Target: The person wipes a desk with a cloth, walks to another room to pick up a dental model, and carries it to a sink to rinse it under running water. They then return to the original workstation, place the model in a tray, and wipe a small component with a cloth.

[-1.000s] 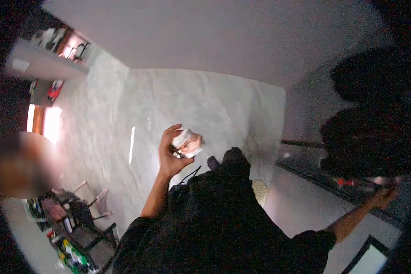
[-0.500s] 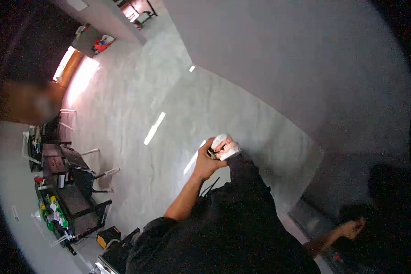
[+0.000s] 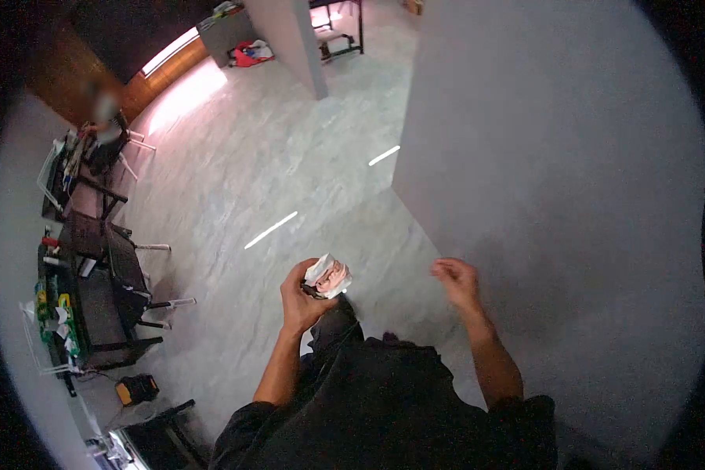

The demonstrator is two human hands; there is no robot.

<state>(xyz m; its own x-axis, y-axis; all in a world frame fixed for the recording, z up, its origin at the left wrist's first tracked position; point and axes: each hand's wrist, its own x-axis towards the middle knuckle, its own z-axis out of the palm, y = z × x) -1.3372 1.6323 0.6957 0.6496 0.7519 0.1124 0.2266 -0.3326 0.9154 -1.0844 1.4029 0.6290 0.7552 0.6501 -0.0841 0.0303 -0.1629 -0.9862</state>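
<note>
My left hand (image 3: 296, 301) is wrapped around a dental model (image 3: 329, 277), a white plaster-like cast with pinkish gums and teeth between its upper and lower blocks. It is held out in front of my body, above the floor, tilted to one side. Over to the right, apart from the model, my right hand (image 3: 457, 282) hangs in the air with its fingers loosely curled together. Nothing shows in it. Behind that hand are the floor and the base of the grey wall.
A grey wall (image 3: 556, 141) rises close on my right. Dark desks and a chair (image 3: 129, 270) line the left side, with a yellow-and-black box (image 3: 137, 389) near them. A person (image 3: 106, 117) sits farther back. Pale grey floor (image 3: 235, 172) stretches ahead, leading past a partition (image 3: 286, 47).
The view has swung and moved forward along the floor. My right hand has come from low at the far right up to the front. My left hand still holds the dental model.
</note>
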